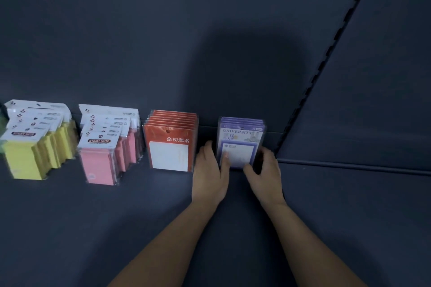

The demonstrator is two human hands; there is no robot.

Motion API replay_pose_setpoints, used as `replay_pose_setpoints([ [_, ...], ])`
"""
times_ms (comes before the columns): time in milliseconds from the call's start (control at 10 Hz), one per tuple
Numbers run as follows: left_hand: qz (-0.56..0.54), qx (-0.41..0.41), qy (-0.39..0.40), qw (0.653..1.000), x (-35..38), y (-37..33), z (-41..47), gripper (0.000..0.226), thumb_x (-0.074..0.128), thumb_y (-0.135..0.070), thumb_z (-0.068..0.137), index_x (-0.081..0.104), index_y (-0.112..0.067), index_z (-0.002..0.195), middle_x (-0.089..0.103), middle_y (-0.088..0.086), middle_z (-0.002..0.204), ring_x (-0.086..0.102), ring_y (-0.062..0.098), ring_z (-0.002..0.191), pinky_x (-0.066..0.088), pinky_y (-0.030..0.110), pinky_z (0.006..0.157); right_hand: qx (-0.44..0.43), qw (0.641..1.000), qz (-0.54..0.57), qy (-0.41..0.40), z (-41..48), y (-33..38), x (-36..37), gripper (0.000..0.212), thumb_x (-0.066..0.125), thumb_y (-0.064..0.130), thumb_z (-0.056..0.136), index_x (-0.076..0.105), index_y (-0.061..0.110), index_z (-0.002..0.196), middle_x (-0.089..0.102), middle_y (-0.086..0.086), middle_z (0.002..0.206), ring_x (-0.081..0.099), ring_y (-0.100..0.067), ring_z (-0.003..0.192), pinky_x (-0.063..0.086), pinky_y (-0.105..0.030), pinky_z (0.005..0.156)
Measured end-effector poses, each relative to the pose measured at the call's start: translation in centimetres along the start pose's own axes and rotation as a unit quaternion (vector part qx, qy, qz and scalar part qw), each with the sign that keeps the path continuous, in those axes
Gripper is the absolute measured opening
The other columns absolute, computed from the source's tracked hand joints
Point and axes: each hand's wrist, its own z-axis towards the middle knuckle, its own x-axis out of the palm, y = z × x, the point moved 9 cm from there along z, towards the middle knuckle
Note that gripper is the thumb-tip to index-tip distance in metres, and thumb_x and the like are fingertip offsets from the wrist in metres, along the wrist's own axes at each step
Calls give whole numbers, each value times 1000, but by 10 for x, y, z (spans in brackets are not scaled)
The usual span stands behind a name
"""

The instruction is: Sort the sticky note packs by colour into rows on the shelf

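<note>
Head view, lower centre: your left hand (210,171) and right hand (264,171) clasp the purple packs (241,134) with curled fingers (207,148), probably squaring that row on the shelf (116,228).

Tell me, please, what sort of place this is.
Probably a stationery shop's display: retail-wrapped yellow packs, pink packs, red packs and purple packs stand in rows on a dark shelf beside a slotted upright.
</note>
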Motion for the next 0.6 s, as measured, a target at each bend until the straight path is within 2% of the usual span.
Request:
replay_pose_setpoints([
  [200, 3, -24, 36, 999, 1, -1, -13, 67, 44, -38, 95, 13, -9, 146, 28, 7, 147, 27, 19, 135, 25, 26, 106, -10, 1000, 7, -16, 0, 3, -4, 43, 64, 18, 80, 50, 10, 120, 48, 0, 110, 47, -17, 105, 38, -30, 90],
  [300, 11, -26, 44, 999, 2, -3, -22, 71, 46, -39, 94, 8, -10, 147, 22, 4, 150, 25, 16, 136, 30, 24, 102, -17, 1000, 5, -13, 0, 3, -3, 40, 64, 18, 80, 51, 10, 117, 49, -2, 109, 48, -19, 104, 41, -35, 91],
  [400, 31, -29, 36, 998, 3, -2, -29, 70, 45, -36, 94, 8, -10, 147, 16, 4, 154, 19, 16, 140, 29, 27, 107, -16, 1000, 6, -18, 2, -1, -3, 42, 64, 14, 79, 50, 6, 118, 51, -7, 112, 48, -22, 106, 39, -33, 92],
  [500, 42, -39, 36, 998, -2, -3, -36, 66, 42, -32, 96, 6, -11, 148, 11, 3, 156, 12, 14, 143, 22, 23, 111, -22, 1000, -2, -6, 1, 3, -2, 46, 66, 13, 78, 49, 5, 120, 52, -11, 115, 48, -26, 106, 38, -38, 93],
  [600, 50, -34, 41, 997, -3, -5, -48, 65, 40, -29, 97, 4, -13, 148, 11, 1, 155, 16, 14, 142, 22, 23, 110, -15, 1000, 2, -14, 0, 2, -4, 50, 67, 13, 78, 47, 4, 122, 52, -14, 118, 48, -29, 108, 38, -41, 95],
])
